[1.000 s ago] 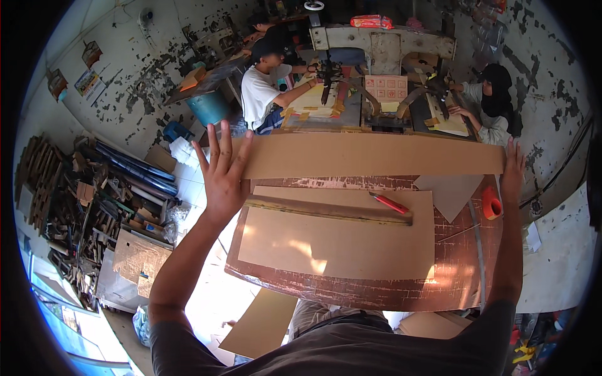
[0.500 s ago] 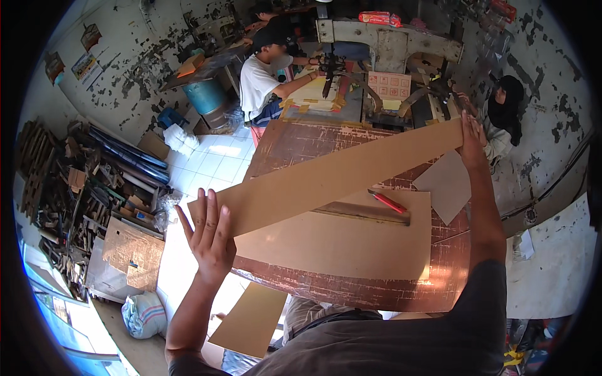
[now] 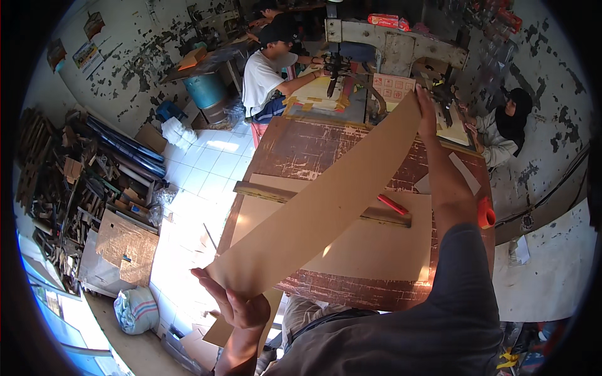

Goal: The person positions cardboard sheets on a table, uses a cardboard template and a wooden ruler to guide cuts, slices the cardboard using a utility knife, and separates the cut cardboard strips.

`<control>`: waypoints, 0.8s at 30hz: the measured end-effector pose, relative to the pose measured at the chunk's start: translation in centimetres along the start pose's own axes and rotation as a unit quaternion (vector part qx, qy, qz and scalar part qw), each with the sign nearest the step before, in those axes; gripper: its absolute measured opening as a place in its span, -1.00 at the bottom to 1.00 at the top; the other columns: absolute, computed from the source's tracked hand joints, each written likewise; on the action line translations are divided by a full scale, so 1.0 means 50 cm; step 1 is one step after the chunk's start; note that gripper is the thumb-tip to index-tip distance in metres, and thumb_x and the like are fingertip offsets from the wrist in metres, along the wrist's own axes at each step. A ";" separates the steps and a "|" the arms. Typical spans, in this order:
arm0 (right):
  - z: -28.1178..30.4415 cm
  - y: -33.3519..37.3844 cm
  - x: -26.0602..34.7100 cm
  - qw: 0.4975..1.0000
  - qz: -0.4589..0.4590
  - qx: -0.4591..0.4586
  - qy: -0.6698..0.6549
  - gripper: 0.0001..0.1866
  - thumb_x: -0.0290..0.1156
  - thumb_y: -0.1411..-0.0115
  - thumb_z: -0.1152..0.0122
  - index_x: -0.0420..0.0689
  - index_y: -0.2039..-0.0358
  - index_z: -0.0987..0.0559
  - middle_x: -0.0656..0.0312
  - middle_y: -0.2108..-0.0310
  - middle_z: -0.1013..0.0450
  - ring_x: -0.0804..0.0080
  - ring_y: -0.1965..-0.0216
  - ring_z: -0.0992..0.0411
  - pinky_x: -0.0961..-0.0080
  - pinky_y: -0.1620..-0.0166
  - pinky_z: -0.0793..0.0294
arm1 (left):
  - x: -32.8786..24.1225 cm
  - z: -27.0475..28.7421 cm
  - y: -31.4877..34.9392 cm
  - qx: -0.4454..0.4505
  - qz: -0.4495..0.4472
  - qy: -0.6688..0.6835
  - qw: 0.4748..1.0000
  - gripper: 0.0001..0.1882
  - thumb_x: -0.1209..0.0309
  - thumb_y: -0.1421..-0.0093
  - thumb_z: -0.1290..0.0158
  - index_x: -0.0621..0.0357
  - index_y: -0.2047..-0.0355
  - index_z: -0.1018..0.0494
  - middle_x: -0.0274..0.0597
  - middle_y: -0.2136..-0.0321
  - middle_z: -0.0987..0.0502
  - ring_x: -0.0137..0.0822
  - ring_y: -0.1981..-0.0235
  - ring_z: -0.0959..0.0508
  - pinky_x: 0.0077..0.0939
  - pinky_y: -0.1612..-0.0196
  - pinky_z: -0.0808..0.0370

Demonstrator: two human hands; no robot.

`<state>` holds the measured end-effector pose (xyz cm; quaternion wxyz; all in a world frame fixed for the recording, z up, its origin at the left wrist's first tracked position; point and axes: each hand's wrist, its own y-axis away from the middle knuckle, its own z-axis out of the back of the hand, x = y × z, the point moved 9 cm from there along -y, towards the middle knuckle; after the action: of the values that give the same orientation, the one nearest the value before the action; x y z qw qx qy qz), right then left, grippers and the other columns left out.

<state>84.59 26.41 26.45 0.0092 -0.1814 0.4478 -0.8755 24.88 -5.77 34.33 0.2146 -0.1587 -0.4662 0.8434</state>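
A long strip of brown paperboard (image 3: 323,197) slants above the table, held at its two ends and bowed slightly. My left hand (image 3: 241,306) grips its lower near end, fingers behind the board. At the upper far end, my right hand (image 3: 427,113) is closed on the strip's edge. Beneath it a large brown paperboard sheet (image 3: 382,254) lies flat on the table. Across that sheet runs a narrow wooden bar (image 3: 263,192), its middle hidden by the strip. A red utility knife (image 3: 392,204) rests by the bar's right part.
The worn brown table (image 3: 295,147) also bears a greyish board piece (image 3: 464,172) at right. An orange-red roll (image 3: 485,213) is at its right edge. Beyond, a person in a white shirt (image 3: 262,78) and a person in dark headwear (image 3: 501,131) work at machines. Wood scraps (image 3: 69,188) fill the left.
The strip has swung to a steeper slant. My left hand moved down and right, my right hand moved left. More of the wooden bar's left end now shows.
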 end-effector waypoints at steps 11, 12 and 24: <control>-0.384 0.102 0.267 0.843 -0.355 -0.093 -0.392 -0.41 -0.05 -0.22 -0.38 -0.17 -0.12 -0.48 0.15 -0.02 -0.48 0.33 -0.01 -0.45 0.37 -0.01 -0.46 | -0.059 -0.012 0.144 0.022 0.011 0.017 1.000 -0.06 0.58 -0.24 -0.02 -0.07 -0.48 0.27 0.35 -0.44 0.24 0.33 -0.46 0.27 0.29 -0.42 0.22; -0.420 0.108 0.229 0.809 -0.370 -0.088 -0.448 -0.39 -0.03 -0.18 -0.42 -0.15 -0.10 -0.48 0.17 -0.04 -0.47 0.39 -0.01 -0.45 0.39 0.00 -0.44 | -0.065 -0.021 0.149 0.000 0.003 0.051 0.999 -0.15 0.48 -0.29 -0.01 -0.18 -0.48 0.16 0.29 -0.45 0.23 0.28 -0.47 0.27 0.29 -0.42 0.24; -0.564 0.299 0.673 0.671 -0.249 0.343 -0.609 -0.34 0.09 -0.39 -0.03 -0.18 -0.26 -0.35 0.05 -0.17 -0.45 0.23 -0.13 -0.47 0.21 -0.19 -0.40 | -0.044 0.031 0.058 0.019 -0.009 -0.071 0.997 -0.18 0.48 -0.32 0.04 0.12 -0.47 0.23 0.27 -0.45 0.17 0.30 -0.46 0.21 0.27 -0.43 0.25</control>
<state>41.77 33.47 10.05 0.1235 -0.7627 -0.0511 -0.6328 25.39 -9.39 32.79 0.1917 -0.0902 -0.4657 0.8592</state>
